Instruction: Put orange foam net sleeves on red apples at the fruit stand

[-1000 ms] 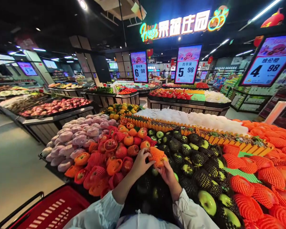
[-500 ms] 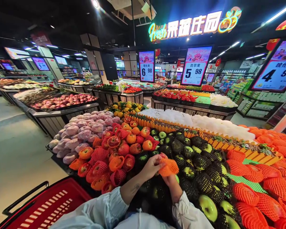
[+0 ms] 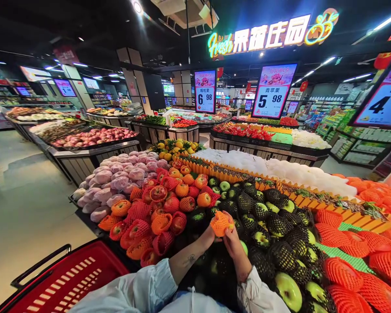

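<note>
Both hands in play on my feed: left (image 3: 208, 235) and right hand (image 3: 232, 238), my grip closed around the netted fruit (image 3: 220, 223), held up over the green apples (image 3: 260, 238), beside the red ones (image 3: 139, 229)! I reckon it's light, firm and easily bruised, while that soft net (image 3: 219, 226) could slide; I'd cup it round the middle, pressing gently.

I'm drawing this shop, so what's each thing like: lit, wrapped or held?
Orange-netted fruit: held in both hands
Left hand: curled on the fruit
Right hand: curled on it too
Red basket: not held
Green apples: many in black nets
Price screens: lit
Shop sign: lit
</note>
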Available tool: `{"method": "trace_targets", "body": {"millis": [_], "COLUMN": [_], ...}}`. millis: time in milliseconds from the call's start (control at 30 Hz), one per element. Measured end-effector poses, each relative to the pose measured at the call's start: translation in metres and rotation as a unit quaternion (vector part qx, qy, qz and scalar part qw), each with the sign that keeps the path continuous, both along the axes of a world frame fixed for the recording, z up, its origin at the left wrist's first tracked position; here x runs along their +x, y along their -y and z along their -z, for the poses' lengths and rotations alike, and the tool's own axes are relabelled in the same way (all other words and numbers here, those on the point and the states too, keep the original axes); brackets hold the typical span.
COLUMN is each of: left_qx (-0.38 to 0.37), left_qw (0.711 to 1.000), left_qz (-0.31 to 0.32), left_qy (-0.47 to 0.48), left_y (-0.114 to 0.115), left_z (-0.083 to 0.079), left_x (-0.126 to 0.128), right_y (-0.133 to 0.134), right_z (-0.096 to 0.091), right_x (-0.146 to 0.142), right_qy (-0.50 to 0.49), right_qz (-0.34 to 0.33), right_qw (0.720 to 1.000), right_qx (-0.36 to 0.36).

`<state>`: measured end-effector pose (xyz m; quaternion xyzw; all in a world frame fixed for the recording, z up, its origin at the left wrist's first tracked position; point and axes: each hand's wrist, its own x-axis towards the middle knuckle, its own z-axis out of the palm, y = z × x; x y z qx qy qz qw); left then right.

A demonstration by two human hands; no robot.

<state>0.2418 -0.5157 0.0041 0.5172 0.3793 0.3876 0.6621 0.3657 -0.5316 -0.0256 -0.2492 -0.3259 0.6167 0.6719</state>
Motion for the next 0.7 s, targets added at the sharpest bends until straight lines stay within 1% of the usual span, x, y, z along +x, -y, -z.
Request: {"method": "trace_targets", "body": {"millis": [67,133,167,300,433,467,533,633,700], "left_qx": [-0.032,-0.056,-0.063,-0.079,-0.075,-0.063,-0.012,0.090,0.120], "left_qw": [0.999,0.996,0.995,0.992,0.984,0.983,0.981,0.975,0.971], "left_qz": [0.024,0.023,0.012,-0.068,-0.154,-0.168,-0.189,-0.203,-0.208], "left_qy": [0.029,0.060,0.072,0.070,0.044,0.043,0.041,0.013,-0.005], "left_y": [0.010,0.018,0.020,0.021,0.013,0.011,0.006,-0.001,-0.003], "left_z": [-0.002,-0.004,-0.005,-0.007,-0.008,-0.009,-0.012,-0.015,-0.017], "left_x": [0.003,0.005,0.005,0.004,-0.003,-0.005,-0.010,-0.017,-0.020], "right_y": [0.000,0.000,0.000,-0.003,-0.005,-0.005,-0.006,-0.004,-0.003], "right_z": [0.000,0.001,0.001,0.002,0.002,0.002,0.001,-0.001,-0.002], "right_x": [0.000,0.001,0.001,-0.001,-0.003,-0.003,-0.003,-0.003,-0.003], "right_qy": [0.008,0.016,0.020,0.045,0.063,0.061,0.050,0.035,0.028], "right_qz": [0.012,0.024,0.030,0.055,0.084,0.090,0.090,0.049,0.016], "right_qw": [1.000,1.000,0.999,0.997,0.994,0.994,0.994,0.998,0.999], "right_qx": [0.005,0.007,0.007,0.000,-0.011,-0.014,-0.022,-0.035,-0.043]}}
